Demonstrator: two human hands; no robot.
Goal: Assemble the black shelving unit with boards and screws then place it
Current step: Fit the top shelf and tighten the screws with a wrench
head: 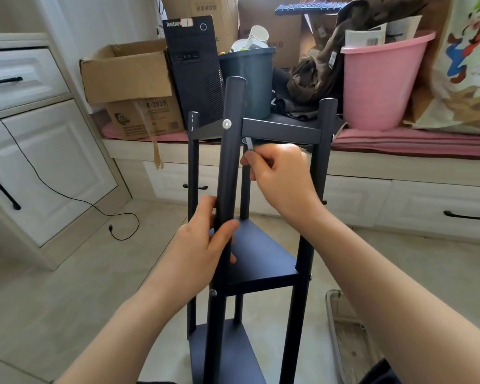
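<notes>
A left hand (203,245) grips the front pole (229,167) of a black metal shelf unit (261,261) standing on the tiled floor; the right hand (277,173) pinches a small key (249,146) under the top board (280,128). Behind, a grey bin (247,81) holds paper cups (258,36); a pink tub (383,84) holds papers.

Your view is bright, lit by soft, even daylight with no harsh glare. Shadows are faint; the darkest lies under the cabinet (43,173) at nine o'clock. Your wide lens bends straight lines toward the edges, most at three and nine o'clock. The centre is sharp; the corners at five and seven o'clock soften.
</notes>
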